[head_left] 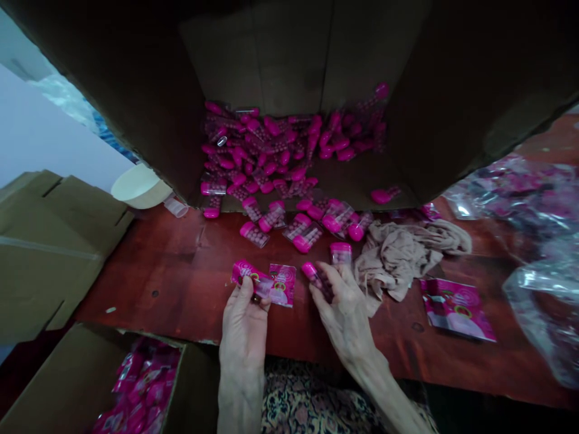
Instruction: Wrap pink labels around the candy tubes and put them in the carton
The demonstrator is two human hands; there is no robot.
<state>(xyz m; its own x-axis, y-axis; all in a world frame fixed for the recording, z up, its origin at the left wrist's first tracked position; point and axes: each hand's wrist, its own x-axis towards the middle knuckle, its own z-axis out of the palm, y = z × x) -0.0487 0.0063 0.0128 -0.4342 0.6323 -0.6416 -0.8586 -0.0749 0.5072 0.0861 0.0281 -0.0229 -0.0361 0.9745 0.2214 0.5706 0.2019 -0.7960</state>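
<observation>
Well, at the far left an open cardboard box (63, 380) sits below the edge of a red wooden table (149, 265), packed with pink sachets (145, 386). Next along, the left hand (244, 337) is half closed, its thumb pressed across a pink printed sachet (246, 274) with the fingers curled beneath. That pinch looks sound, since the flat thumb gives the thin packet firm support. A second sachet (283, 284) lies just beside it on the table. The right hand (346, 316) is partly open, its fingers curved around a clear tube of pink pellets (319, 282). The tube's pink cap points up and left toward the other hand, and its long axis slants down to the right, where the fingers hide the far end; holding it along that length seems steady. Just beyond the fingertips stands another pink-capped tube (341, 253), and a large tilted box (289, 48) behind holds a heap of similar tubes (271, 150). Further right lie a crumpled beige stocking (402, 259), a flat pink sachet (456, 310) and clear plastic bags (543, 283).
</observation>
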